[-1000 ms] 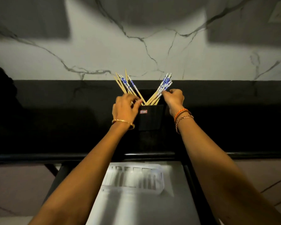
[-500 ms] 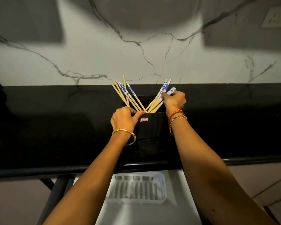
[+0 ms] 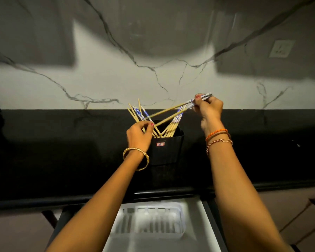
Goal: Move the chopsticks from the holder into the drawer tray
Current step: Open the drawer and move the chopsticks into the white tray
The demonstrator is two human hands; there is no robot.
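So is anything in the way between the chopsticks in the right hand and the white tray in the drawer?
Nothing visible blocks the way. The right hand holds two chopsticks lifted out above the black holder. The white tray lies open in the drawer below the counter edge, between the two forearms. The left hand grips the chopsticks left in the holder.

Holder (image 3: 166,148) on the counter (image 3: 62,151), drawer tray (image 3: 149,222) below it.

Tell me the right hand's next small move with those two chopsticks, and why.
Probably carry them down toward the white tray in the open drawer. The right hand pinches two chopsticks already lifted out of the black holder, and the tray looks empty.
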